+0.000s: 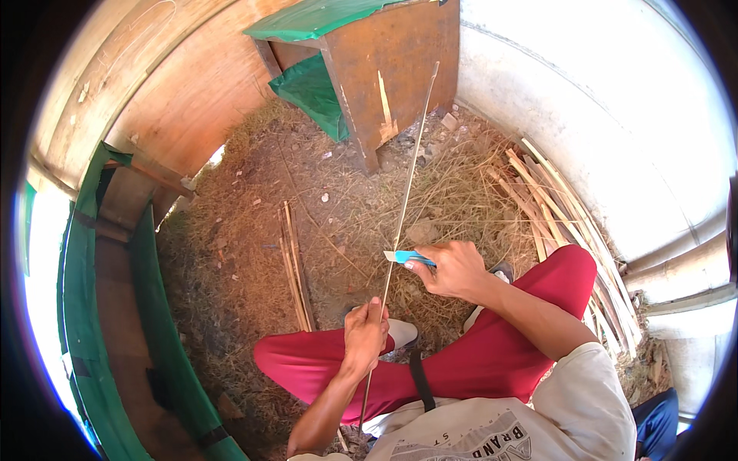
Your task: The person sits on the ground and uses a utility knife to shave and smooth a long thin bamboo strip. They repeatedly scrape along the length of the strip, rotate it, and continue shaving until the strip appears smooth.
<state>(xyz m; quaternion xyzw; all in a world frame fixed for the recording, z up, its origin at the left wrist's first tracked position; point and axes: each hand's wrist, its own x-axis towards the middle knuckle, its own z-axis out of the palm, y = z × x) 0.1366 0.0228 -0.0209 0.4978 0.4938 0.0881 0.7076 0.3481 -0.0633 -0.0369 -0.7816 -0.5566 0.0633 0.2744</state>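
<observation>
A long, thin bamboo-like strip (413, 165) slants up from my lap toward the wooden cabinet. My left hand (365, 336) is closed around its lower part, just above my red trousers. In my right hand (455, 270) is a blue utility knife (415, 257), its short blade out to the left. The blade lies at the strip, a little above my left fist; whether it cuts into the surface is too small to tell. The strip's lower end runs down past my left wrist, between my legs.
Several split strips (553, 211) are piled beside my right knee, along the white wall (569, 100). A smaller bundle (294, 265) lies ahead of my left knee. Ahead stands a wooden cabinet (415, 46) with green covering; a green-edged wooden structure (115, 307) lines the left. Dry grass covers the ground.
</observation>
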